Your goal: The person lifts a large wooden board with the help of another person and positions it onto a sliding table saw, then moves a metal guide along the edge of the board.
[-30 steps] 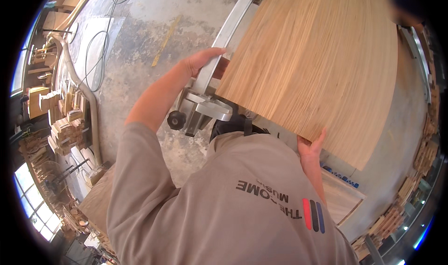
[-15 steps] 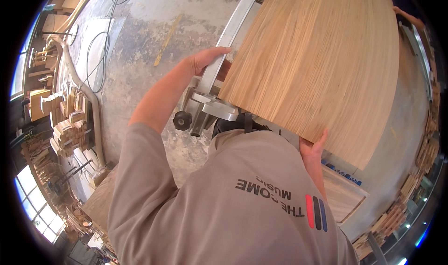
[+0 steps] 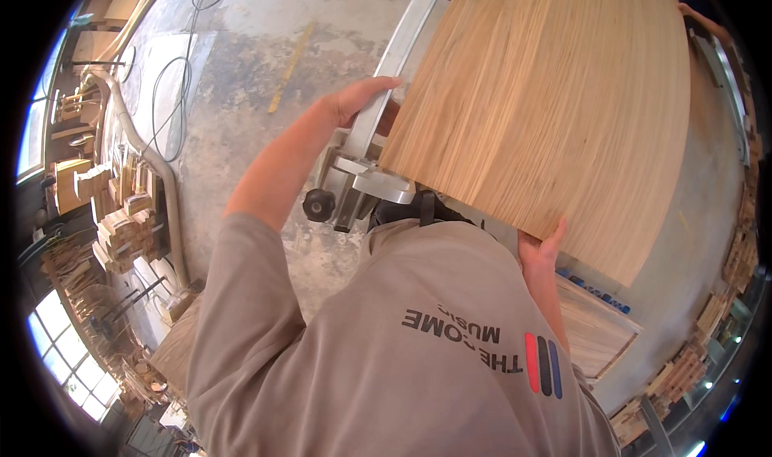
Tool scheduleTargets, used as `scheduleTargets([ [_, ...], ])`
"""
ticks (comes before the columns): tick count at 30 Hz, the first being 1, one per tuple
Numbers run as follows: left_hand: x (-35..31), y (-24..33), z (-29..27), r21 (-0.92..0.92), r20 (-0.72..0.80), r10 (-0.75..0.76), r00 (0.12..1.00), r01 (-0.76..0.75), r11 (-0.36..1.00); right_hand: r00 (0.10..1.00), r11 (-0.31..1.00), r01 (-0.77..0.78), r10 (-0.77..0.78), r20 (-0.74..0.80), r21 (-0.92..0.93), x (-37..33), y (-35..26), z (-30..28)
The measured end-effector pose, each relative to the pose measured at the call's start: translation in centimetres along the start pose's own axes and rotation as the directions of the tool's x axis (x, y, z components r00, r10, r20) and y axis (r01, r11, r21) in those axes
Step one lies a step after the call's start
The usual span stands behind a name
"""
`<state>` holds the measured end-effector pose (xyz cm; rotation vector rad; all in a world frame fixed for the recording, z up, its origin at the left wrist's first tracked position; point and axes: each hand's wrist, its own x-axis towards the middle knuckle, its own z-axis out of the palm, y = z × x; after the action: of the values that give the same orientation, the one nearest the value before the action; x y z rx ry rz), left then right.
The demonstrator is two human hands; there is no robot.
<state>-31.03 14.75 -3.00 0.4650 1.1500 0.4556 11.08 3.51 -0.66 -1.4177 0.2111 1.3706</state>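
A large pale wooden panel (image 3: 547, 127) with straight grain stretches away from my body. Along its left side runs a silver metal bar clamp (image 3: 392, 67), with a jaw and a black knob (image 3: 318, 205) at the near end. My left hand (image 3: 363, 101) is wrapped round the bar, thumb on top, the other fingers partly hidden beneath it. At the panel's near edge, my right hand (image 3: 540, 248) grips from below, its thumb lying on the top face. The fingers under the wood are hidden.
Another person's arm (image 3: 708, 24) reaches in at the far right, close to a second metal bar (image 3: 733, 87). Wood offcuts (image 3: 125, 236) are stacked at the left beside a thick hose (image 3: 165, 183). A dark cable (image 3: 185, 71) lies on the concrete floor (image 3: 241, 95). Another panel (image 3: 603, 328) sits lower, at the right.
The view has shifted slightly. Both hands keep their holds, and the panel and clamp stay in nearly the same place relative to them.
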Motion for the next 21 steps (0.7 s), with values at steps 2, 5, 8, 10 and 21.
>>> scheduleTargets([
  [2,-0.2,0.1,0.2,-0.01,-0.018,-0.028,0.999,0.028,1.0,1.0,1.0,-0.001,0.001,0.023,0.0,0.2,0.1,-0.2],
  [5,-0.2,-0.1,0.0,-0.07,0.006,-0.06,0.998,0.06,0.996,0.999,1.0,0.0,-0.001,0.048,0.006,0.7,0.3,-0.6],
  [8,0.1,-0.5,0.3,-0.13,0.008,-0.048,0.999,0.049,0.99,0.999,1.0,0.012,-0.013,0.037,0.029,0.8,0.6,-0.7],
  [10,0.1,-0.6,0.3,-0.141,-0.006,-0.035,0.999,0.034,0.989,0.999,0.999,0.011,-0.013,0.044,0.03,0.5,0.6,-0.7],
  [21,0.2,-1.0,0.1,-0.127,-0.02,-0.034,0.999,0.032,0.991,0.976,0.985,0.107,-0.129,0.175,0.134,1.5,-3.1,-3.8],
])
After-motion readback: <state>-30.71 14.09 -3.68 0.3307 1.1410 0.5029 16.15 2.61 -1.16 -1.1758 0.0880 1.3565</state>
